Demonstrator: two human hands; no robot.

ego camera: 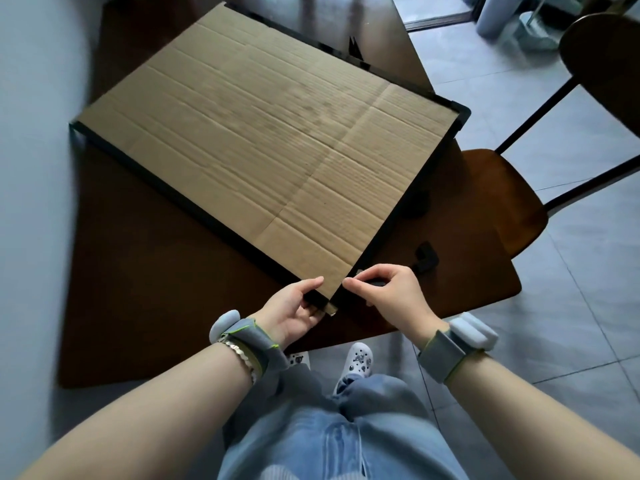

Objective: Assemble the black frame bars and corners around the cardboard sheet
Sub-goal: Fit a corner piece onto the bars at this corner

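Left hand [294,311] grips the bar [207,220] end at the cardboard sheet's [263,133] near corner, over the tabletop's [156,306] front edge; right hand [393,294], just right of it, pinches a black corner piece [375,282].

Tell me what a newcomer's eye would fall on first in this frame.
The big cardboard sheet lies askew across the middle of the dark table. At its near corner the left hand grips the end of a black frame bar, while the right hand pinches a small black piece beside it. A loose black corner lies on the table just to the right.
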